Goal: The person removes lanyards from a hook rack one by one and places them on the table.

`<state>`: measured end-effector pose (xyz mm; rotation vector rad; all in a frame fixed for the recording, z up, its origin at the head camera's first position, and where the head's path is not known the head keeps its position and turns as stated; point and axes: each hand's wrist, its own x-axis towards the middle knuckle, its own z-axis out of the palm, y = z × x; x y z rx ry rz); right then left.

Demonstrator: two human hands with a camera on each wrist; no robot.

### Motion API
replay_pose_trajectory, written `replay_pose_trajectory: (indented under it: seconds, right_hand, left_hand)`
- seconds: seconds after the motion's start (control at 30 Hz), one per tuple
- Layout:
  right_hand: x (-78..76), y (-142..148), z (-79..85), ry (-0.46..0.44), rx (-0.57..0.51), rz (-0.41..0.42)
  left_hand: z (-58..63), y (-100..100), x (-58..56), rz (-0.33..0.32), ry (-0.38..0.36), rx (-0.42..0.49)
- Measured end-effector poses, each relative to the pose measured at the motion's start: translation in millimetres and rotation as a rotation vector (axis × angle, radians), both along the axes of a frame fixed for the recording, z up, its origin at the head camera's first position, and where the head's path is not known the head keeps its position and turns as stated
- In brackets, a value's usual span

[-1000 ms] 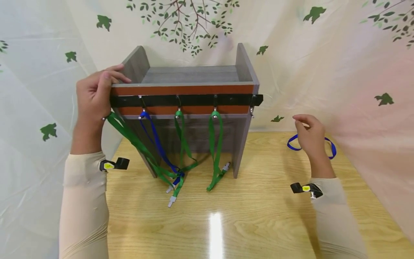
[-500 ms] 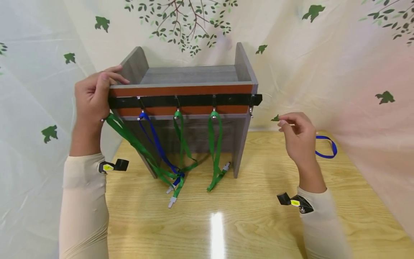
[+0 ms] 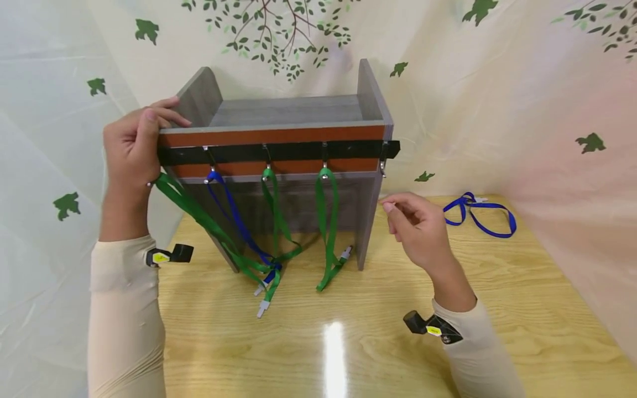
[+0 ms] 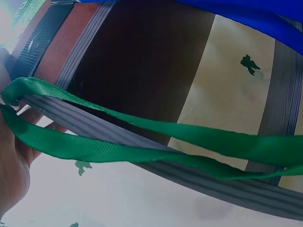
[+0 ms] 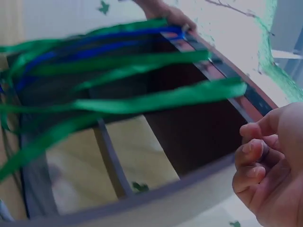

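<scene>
Our left hand (image 3: 131, 146) grips, above the counter (image 3: 378, 348), a corner of the gray rack (image 3: 293, 134), presumably steadying it; our right hand (image 3: 420, 232), loosely curled, empty, hovers nearby. Looped lanyards (image 5: 165, 100) hang, likely for separation; a blue lanyard (image 3: 490, 205) lies rightward. Right-end hook (image 3: 382, 167): bare.

Closed in at back by creased pale sheeting (image 3: 448, 110), printed with leafy branches (image 3: 294, 25) up top, dotted with dark green leaf shapes (image 3: 590, 142). Cooler, greyish at left; flushed pink at right. Spread below with yellowish wood-grain tabletop (image 3: 388, 342), streaked near front by bright white reflection (image 3: 334, 359). Overbright low in left wrist view.
</scene>
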<state>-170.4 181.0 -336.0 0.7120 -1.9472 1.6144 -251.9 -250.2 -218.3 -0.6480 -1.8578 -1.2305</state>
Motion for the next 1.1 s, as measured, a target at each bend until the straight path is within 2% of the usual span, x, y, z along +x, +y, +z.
replay_pose_trajectory:
  seconds: [0.13,0.23,0.37,0.47,0.6,0.67,0.73,0.97,1.1]
  right_hand:
    - [1.5,-17.4,-6.5,-0.009,0.138,0.069]
    - [0.7,-29.0,-13.3,-0.034,0.201,0.121]
    - [-1.7,-40.5,-24.3,-0.224,0.147,0.296]
    - [-6.0,-47.0,-32.2,-0.349,0.066,0.471]
    - [-10.3,-52.2,-39.6,-0.448,-0.030,0.685]
    - [-10.6,-53.2,-41.5,-0.485,-0.047,0.725]
    - [-10.3,-54.3,-41.8,-0.483,-0.026,0.705]
    - [-5.6,-57.3,-35.4,-0.345,0.030,0.455]
    - [-0.8,-57.5,-32.2,-0.289,0.033,0.388]
  left_hand:
    - [-0.2,-1.2,-0.7,-0.013,0.007,0.015]
    - [-1.3,-2.1,-1.1,-0.019,0.006,0.026]
    - [-2.9,-2.8,-1.7,-0.019,0.001,0.028]
    - [-2.5,-3.0,-2.1,-0.017,0.002,0.029]
    - [-1.5,-1.9,-2.1,-0.029,-0.004,0.044]
    - [-1.2,-1.0,-2.1,-0.035,-0.005,0.047]
    - [-0.9,-0.1,-2.1,-0.038,-0.006,0.047]
    - [0.0,0.2,-3.4,-0.023,0.007,0.038]
    - [-1.0,-0.1,-2.8,-0.019,0.007,0.040]
